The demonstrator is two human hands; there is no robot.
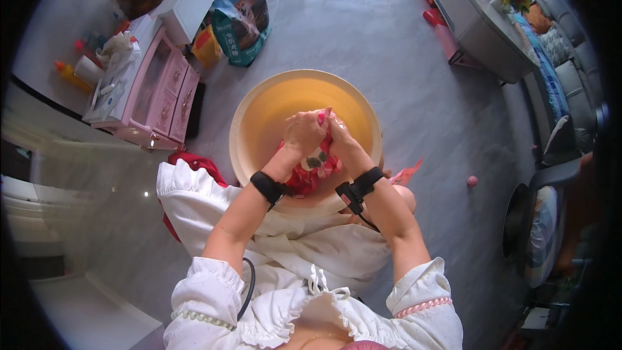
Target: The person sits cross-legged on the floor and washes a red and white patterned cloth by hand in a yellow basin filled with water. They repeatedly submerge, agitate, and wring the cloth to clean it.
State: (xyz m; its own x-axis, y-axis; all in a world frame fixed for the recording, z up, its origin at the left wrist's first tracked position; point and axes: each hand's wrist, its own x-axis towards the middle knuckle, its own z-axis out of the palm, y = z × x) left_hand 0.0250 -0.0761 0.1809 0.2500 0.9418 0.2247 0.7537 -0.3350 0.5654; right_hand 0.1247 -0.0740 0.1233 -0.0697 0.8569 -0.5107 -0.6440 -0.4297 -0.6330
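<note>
A large round cream plastic basin [301, 88] stands on the floor in front of my lap, its inside yellowish. Both hands meet over its middle around a bunched red cloth [305, 182] with a pale and green leaf pattern. My left hand [303, 131] is closed on the cloth, knuckles upward. Pressed against it from the other side, my right hand [341, 137] grips the same cloth. Some pink-red fabric shows between the hands. The lower part of the cloth hangs in the basin near its front wall. How much water is in the basin is hard to tell.
A pink-drawered cabinet [167, 92] stands at the left, with a dog food bag [241, 24] beyond it. A grey-white table [491, 34] and a sofa [568, 78] are at the right. On the grey floor lie a small pink ball [472, 181] and red cloth [199, 163].
</note>
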